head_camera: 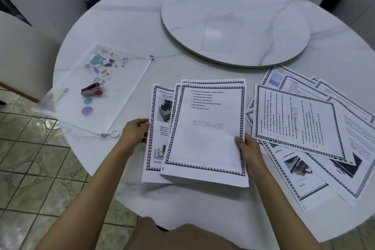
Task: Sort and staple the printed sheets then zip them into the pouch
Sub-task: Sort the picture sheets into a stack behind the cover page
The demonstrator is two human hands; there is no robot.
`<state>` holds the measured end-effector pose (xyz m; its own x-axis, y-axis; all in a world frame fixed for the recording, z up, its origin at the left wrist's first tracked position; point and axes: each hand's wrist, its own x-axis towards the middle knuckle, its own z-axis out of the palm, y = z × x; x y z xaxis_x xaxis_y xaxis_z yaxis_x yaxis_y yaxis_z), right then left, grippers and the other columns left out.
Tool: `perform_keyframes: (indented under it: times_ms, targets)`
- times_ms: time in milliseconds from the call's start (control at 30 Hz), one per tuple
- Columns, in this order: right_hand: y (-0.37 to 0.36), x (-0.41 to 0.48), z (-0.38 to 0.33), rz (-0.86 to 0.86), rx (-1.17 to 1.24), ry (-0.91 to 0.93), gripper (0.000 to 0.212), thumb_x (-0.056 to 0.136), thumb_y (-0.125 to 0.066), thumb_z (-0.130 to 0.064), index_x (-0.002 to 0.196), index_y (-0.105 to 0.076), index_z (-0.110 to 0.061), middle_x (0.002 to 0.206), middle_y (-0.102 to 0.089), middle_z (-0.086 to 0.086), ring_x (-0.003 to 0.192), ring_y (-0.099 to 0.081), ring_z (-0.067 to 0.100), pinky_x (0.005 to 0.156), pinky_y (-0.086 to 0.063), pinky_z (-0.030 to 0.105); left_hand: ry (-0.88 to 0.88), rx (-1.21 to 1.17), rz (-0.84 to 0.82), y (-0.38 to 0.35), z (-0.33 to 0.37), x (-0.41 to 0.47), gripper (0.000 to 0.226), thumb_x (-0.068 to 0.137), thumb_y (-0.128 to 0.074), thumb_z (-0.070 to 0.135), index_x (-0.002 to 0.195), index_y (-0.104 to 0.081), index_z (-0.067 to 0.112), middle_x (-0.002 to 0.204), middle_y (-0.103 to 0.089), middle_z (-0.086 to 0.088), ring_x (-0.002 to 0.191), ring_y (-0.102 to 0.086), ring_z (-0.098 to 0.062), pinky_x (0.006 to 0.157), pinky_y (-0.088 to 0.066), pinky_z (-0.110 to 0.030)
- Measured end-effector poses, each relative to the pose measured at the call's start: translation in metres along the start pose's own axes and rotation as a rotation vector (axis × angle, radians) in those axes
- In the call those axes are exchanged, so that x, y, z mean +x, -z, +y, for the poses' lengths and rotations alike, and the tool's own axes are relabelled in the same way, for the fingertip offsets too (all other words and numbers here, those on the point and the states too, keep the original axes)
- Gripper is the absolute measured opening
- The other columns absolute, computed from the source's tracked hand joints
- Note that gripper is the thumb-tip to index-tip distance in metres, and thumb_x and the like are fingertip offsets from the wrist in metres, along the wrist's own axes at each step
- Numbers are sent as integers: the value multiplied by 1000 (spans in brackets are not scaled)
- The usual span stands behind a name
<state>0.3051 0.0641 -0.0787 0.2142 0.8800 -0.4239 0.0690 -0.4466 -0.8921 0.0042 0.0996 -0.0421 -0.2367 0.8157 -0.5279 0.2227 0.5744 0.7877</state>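
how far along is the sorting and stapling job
Early. Done: a few sheets are gathered into a small stack in front of the person. In hand: the left hand and right hand grip that stack by its side edges. Left: the loose sheets fanned at the right need sorting, the stapler lies unused on the pouch, and no sheets show inside it.

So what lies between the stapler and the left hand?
In the head view, only the pouch and its zip edge, then bare table.
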Motion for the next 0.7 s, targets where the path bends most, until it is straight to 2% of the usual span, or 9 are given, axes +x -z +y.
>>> perform_keyframes:
  times_ms: [100,233,333,400,467,567,633,700]
  targets:
    - [0,-1,0,-2,14,8,20,96,-48,-14,114,-57,-13,109,-65,5,97,-64,19,86,-54,35,-10,8,14,0,2,1,24,95,-45,6,111,-61,1,87,-64,-10,65,-60,-18,53,-51,-23]
    - [1,-1,0,3,54,-14,18,96,-49,-14,112,-58,-15,110,-65,7,102,-63,26,91,-51,44,-42,-2,64,1,3,3,18,92,-53,9,103,-66,3,87,-66,-10,73,-61,-24,65,-51,-31]
    - [1,-1,-3,6,92,-19,16,96,-48,-12,103,-60,-21,105,-66,3,99,-64,24,90,-51,43,-64,-41,104,2,4,2,11,89,-59,14,93,-66,7,84,-66,-8,77,-61,-25,72,-52,-34]
    - [0,-1,-5,12,112,-24,18,96,-47,-11,98,-60,-24,102,-66,0,95,-64,19,88,-52,39,-80,-67,122,3,7,2,10,87,-63,19,88,-66,10,79,-67,-5,73,-61,-22,67,-52,-32]
    - [0,-2,-7,17,112,-20,18,96,-48,-12,96,-59,-25,101,-66,0,93,-64,18,86,-53,38,-96,-94,132,3,11,0,12,86,-64,23,86,-65,11,75,-65,-2,65,-58,-16,57,-44,-25]
    - [2,-3,-7,30,99,-5,14,95,-49,-12,101,-58,-20,103,-65,3,92,-63,18,86,-52,37,-129,-119,136,6,20,-4,13,88,-61,24,79,-62,15,73,-63,0,62,-57,-12,51,-42,-18]
    - [4,-3,-8,33,87,5,15,95,-49,-13,107,-57,-17,106,-64,4,94,-63,19,87,-51,37,-203,-110,160,14,26,-8,14,90,-58,25,82,-61,15,75,-63,-2,63,-57,-12,51,-46,-15]
    - [5,-3,-11,35,85,14,18,96,-49,-13,111,-56,-16,109,-63,5,95,-62,19,87,-51,37,-290,-79,215,26,34,-12,14,91,-56,27,91,-60,13,82,-65,-7,69,-58,-17,62,-48,-22]
